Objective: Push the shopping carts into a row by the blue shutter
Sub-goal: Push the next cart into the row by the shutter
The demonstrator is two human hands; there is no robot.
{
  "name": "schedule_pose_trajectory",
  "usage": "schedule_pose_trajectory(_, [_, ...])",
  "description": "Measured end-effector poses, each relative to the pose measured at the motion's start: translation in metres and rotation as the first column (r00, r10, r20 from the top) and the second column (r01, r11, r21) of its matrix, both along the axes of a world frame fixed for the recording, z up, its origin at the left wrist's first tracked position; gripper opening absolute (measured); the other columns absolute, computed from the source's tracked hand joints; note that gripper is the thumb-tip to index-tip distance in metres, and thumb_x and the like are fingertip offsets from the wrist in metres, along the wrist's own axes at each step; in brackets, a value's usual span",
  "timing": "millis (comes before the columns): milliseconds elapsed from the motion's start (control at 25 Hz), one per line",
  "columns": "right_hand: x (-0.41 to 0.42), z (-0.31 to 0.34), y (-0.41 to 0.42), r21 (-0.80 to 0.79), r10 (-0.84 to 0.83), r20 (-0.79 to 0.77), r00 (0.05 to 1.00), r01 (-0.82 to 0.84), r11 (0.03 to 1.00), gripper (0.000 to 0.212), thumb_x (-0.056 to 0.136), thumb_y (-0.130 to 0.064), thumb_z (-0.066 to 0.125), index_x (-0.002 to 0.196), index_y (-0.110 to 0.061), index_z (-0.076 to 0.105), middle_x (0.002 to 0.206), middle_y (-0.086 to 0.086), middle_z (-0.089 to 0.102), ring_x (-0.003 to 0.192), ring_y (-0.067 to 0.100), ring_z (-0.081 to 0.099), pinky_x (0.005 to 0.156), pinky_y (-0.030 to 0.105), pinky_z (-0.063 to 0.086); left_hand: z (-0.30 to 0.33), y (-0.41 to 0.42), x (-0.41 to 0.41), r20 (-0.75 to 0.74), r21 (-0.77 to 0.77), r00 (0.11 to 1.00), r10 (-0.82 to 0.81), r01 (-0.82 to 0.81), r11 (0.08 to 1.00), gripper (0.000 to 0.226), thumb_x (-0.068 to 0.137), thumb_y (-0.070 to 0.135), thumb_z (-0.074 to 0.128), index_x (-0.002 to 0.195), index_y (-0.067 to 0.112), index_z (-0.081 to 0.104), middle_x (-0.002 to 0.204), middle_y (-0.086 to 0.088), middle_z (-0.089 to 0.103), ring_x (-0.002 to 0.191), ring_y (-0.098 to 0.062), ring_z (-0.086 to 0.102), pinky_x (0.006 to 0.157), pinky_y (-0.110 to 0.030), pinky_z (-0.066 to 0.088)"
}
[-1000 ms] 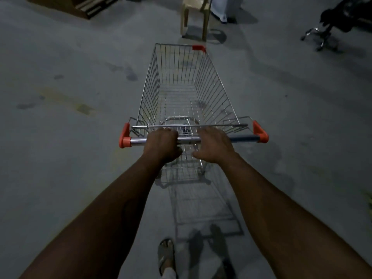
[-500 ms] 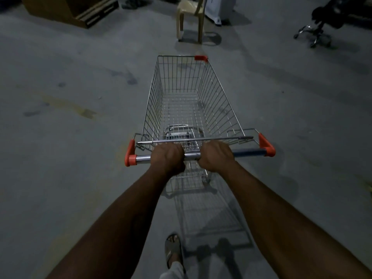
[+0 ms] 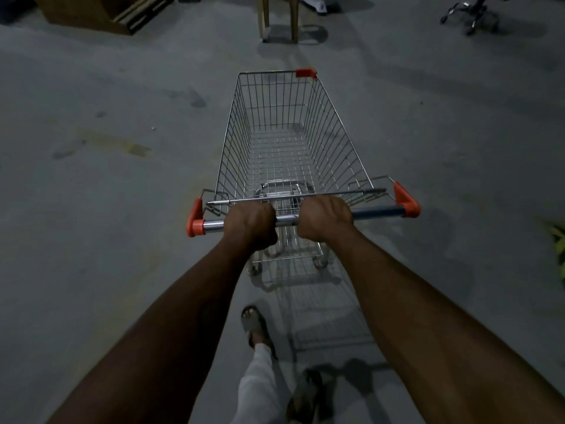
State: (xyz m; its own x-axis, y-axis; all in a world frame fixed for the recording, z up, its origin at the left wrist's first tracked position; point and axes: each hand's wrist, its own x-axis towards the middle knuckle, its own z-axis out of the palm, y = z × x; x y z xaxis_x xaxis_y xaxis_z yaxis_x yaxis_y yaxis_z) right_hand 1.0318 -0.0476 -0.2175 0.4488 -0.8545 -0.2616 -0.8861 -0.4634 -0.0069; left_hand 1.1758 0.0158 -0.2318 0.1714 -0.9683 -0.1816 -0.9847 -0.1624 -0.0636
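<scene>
The grey floor [image 3: 91, 209] is the biggest thing here, bare concrete with a few dark stains on the left. In the middle of it stands the shopping cart [image 3: 284, 142], a long wire basket with nothing in it, pointing away toward the far side. It looks light because it is empty, and stiff because it is all metal wire, so it should roll easily on its wheels — though an empty cart can swing off line if one side is pushed harder. The best place to hold it is the handle bar [image 3: 376, 212] between the two orange end caps, and that is where it is held now. The left hand [image 3: 250, 223] is curled tight around the bar, and the right hand [image 3: 325, 217] is wrapped around it too, just beside the left, both near the middle. Far ahead, almost straight in the cart's path, stand the legs of a plastic chair [image 3: 278, 16] — that could get in the way. A wooden crate [image 3: 101, 10] sits far left, and an office chair base [image 3: 467, 13] far right. No blue shutter or other carts can be seen.
</scene>
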Motion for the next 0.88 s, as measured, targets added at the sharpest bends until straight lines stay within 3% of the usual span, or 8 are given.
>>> schedule_pose_trajectory(240, [-0.067,0.0,0.089,-0.018,-0.036,-0.033,0.999,0.035,0.999,0.026,0.076,-0.034,0.07,0.064,-0.02,0.051,0.065,-0.002,0.055,0.061,0.018,0.055,0.061,0.03,0.048,-0.001,0.081,-0.063,0.007,0.016,0.999,-0.049,0.048,0.999,0.014,0.073,0.032,0.071,0.079,0.024,0.062,0.062,0.004,0.054,0.056,-0.016,0.055,0.054,-0.027,0.047])
schedule_pose_trajectory(560, [-0.148,0.002,0.232,-0.003,-0.152,-0.026,0.988,0.152,0.988,0.013,0.077,-0.032,0.068,0.076,-0.019,0.064,0.069,-0.001,0.059,0.062,0.019,0.057,0.06,0.03,0.05,0.003,0.21,-0.141,0.009,-0.019,0.985,-0.172,0.172,0.985,0.012,0.073,0.031,0.067,0.075,0.023,0.057,0.064,0.005,0.05,0.058,-0.017,0.049,0.056,-0.028,0.041])
schedule_pose_trajectory(720, [-0.19,-0.001,0.308,-0.04,-0.178,-0.002,0.984,0.178,0.983,0.016,0.076,-0.033,0.068,0.073,-0.02,0.06,0.068,-0.003,0.056,0.06,0.018,0.054,0.059,0.029,0.046,0.001,0.278,-0.178,0.018,-0.023,0.977,-0.213,0.213,0.977,0.014,0.074,0.031,0.067,0.074,0.023,0.054,0.062,0.006,0.05,0.051,-0.012,0.045,0.051,-0.027,0.039])
schedule_pose_trajectory(880, [-0.234,0.004,0.391,0.007,-0.243,0.0,0.97,0.243,0.97,0.017,0.074,-0.031,0.067,0.069,-0.021,0.054,0.072,-0.001,0.058,0.067,0.022,0.058,0.064,0.031,0.052,0.005,0.356,-0.223,0.0,-0.049,0.965,-0.261,0.261,0.964,0.011,0.075,0.029,0.065,0.077,0.022,0.056,0.062,0.006,0.045,0.053,-0.014,0.042,0.053,-0.029,0.037])
